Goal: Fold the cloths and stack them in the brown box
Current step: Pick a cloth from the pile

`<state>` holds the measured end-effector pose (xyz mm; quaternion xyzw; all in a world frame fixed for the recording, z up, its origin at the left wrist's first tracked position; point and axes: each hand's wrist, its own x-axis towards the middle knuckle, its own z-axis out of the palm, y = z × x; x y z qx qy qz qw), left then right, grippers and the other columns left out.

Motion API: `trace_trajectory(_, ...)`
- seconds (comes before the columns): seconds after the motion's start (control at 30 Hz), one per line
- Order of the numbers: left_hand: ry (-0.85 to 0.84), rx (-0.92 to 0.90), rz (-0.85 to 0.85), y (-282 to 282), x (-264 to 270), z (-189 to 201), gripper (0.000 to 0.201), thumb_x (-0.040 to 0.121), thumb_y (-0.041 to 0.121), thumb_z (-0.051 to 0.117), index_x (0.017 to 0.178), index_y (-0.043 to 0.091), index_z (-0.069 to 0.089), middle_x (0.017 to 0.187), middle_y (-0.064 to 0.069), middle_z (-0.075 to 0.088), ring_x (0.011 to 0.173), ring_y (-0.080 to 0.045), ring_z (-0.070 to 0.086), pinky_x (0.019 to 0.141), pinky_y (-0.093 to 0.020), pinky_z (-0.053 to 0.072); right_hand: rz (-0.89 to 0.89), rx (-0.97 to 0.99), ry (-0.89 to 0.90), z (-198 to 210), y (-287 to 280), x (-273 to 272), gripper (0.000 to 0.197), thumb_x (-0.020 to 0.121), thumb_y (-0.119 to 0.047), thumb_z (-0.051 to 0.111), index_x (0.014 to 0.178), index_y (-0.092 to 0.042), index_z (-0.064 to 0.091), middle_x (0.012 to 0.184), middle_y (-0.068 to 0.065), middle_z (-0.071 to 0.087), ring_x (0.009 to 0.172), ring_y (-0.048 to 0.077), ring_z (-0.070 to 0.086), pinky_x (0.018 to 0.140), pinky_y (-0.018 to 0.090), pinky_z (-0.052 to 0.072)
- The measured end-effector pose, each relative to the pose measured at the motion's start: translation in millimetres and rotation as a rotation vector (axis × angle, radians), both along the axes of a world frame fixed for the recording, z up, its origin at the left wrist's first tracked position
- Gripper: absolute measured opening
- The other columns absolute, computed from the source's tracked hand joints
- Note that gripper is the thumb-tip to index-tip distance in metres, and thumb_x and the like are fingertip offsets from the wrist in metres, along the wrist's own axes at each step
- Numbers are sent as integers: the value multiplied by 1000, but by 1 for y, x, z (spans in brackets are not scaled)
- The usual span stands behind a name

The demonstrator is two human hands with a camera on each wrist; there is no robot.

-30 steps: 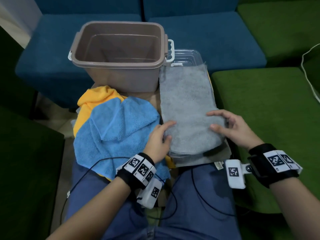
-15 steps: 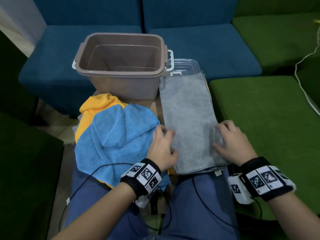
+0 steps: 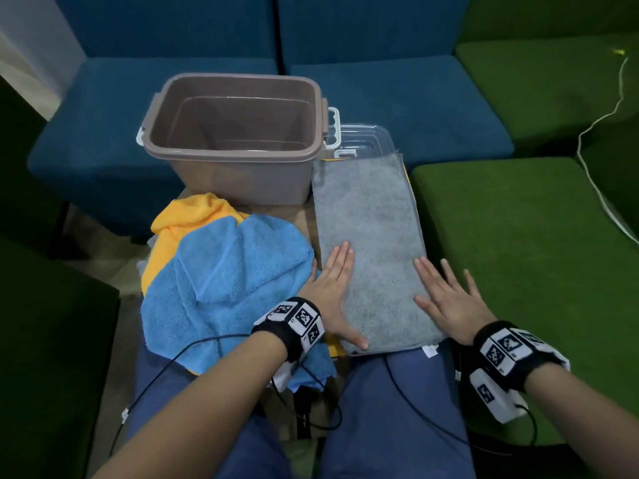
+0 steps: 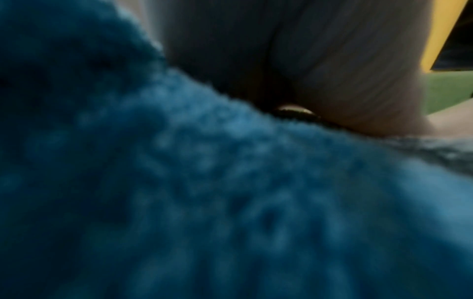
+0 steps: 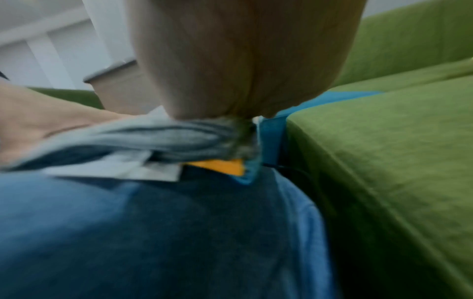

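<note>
The grey cloth (image 3: 370, 243) lies folded into a long strip just to the right of the brown box (image 3: 238, 140), its far end overlapping a clear plastic lid (image 3: 366, 140) that sits beside the box's right wall. Both hands press flat on the near end of that strip: the left hand (image 3: 332, 288) lies along its left edge with fingers straight and together, thumb stretched toward the near corner; the right hand (image 3: 449, 299) rests on its right edge with fingers spread, some reaching past the cloth toward the green cushion (image 3: 525, 236). Neither hand grips anything. The brown box stands upright with nothing visible inside. In front of the box and to the left of the grey strip, a blue cloth (image 3: 224, 285) lies rumpled on top of a yellow cloth (image 3: 193, 216). In the right wrist view the grey cloth (image 5: 153, 137) shows stacked layers under the palm.
</note>
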<state>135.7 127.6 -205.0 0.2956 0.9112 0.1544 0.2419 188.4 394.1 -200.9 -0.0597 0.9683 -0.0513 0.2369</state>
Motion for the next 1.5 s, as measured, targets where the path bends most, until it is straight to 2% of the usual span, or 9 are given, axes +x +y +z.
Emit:
trace_trajectory(0.13,27,-31,-6,1,4,3,166,40,80,76,144,11,-33,149,2,-44,140,-15,-36,106,-38,-17,-46,16,104,10,-22,-2,76,85,-67,-12,148,-29,-27,154,-14,-31,145,15,-26,113,45,-21)
trace_trajectory(0.33,38,-71,3,2,6,6,165,40,82,74,145,12,-33,148,2,-45,139,-14,-37,107,-39,-14,178,-96,39,6,-63,-26,71,91,-67,9,150,-40,-20,153,-22,-28,146,13,-23,115,45,-15)
trace_trajectory(0.47,32,-57,4,2,5,5,166,38,82,74,145,13,-33,148,4,-45,139,-14,-36,110,-42,-8,-16,-42,0,3,-21,-50,65,93,-65,8,147,-43,-23,154,-20,-27,147,17,-19,115,52,-13)
trace_trajectory(0.57,4,-116,-10,5,3,10,163,42,83,73,144,13,-34,148,2,-45,139,-17,-37,112,-45,-12,-141,25,40,12,-8,-64,67,98,-60,13,153,-32,-14,160,-10,-20,148,20,-16,116,55,-11)
trace_trajectory(0.7,25,-89,133,19,-28,37,135,67,78,61,150,10,-21,155,-9,-32,144,-29,-26,117,-50,-11,-64,-32,238,28,-38,-83,77,90,-63,5,153,-22,-14,156,-11,-22,144,11,-22,116,50,-11)
trace_trajectory(0.87,12,-3,376,25,-87,47,94,91,55,52,155,18,-6,158,-11,-25,147,-31,-15,117,-53,1,62,-49,148,19,-69,-108,62,102,-52,21,154,-36,-9,161,-12,-15,149,18,-14,116,52,-9)
trace_trajectory(1.1,-61,-96,267,5,-98,7,115,79,69,58,149,30,-24,150,5,-42,146,-32,-18,115,-57,0,-195,-68,32,5,-5,-118,58,99,-60,19,148,-52,-12,161,-14,-16,150,24,-11,115,58,-6)
trace_trajectory(1.3,-29,-107,264,6,-99,3,115,80,68,58,149,28,-25,150,3,-42,147,-31,-16,115,-58,2,-372,-115,83,20,30,-91,72,100,-47,40,155,-35,-6,164,-4,-8,150,23,-6,117,56,0)
trace_trajectory(1.5,-30,-95,301,7,-95,8,115,79,66,61,150,28,-22,153,3,-38,147,-32,-14,115,-58,4,-268,-209,321,90,4,-89,81,95,-32,54,156,-29,1,164,-1,3,151,23,0,118,54,5)
